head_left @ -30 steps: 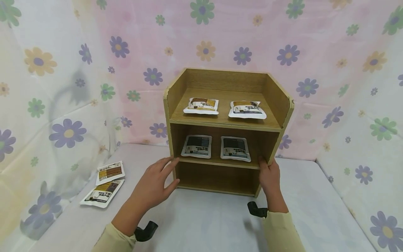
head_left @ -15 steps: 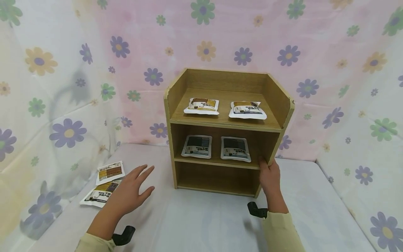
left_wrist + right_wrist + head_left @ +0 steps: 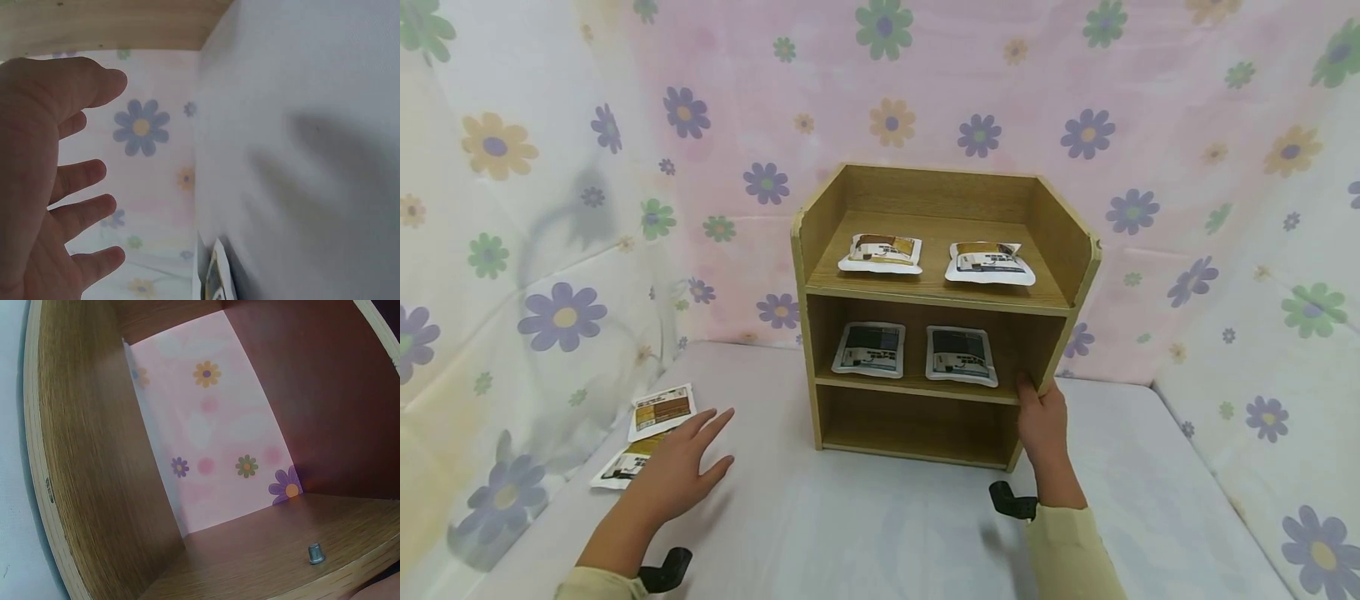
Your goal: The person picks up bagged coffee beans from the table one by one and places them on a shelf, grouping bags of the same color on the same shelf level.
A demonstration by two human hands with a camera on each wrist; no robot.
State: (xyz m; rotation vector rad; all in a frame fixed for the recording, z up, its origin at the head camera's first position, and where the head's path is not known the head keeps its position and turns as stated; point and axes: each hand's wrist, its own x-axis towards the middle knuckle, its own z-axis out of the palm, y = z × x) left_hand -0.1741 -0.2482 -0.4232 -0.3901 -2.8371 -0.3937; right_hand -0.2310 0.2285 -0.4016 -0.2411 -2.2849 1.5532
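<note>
Wooden shelf (image 3: 936, 302) stands at your twelve o'clock. Done, by the look of it: two pale packets (image 3: 882, 253) lie up top, two dark-labelled packets (image 3: 870, 350) midway down. Left over: two loose packets (image 3: 664, 412) overlapping on the table (image 3: 850, 542) at ten o'clock. Your left hand (image 3: 666, 479) hovers near them, fingers spread, holding nothing; your right hand (image 3: 1043, 425), between one and two, grips the shelf's side.
</note>
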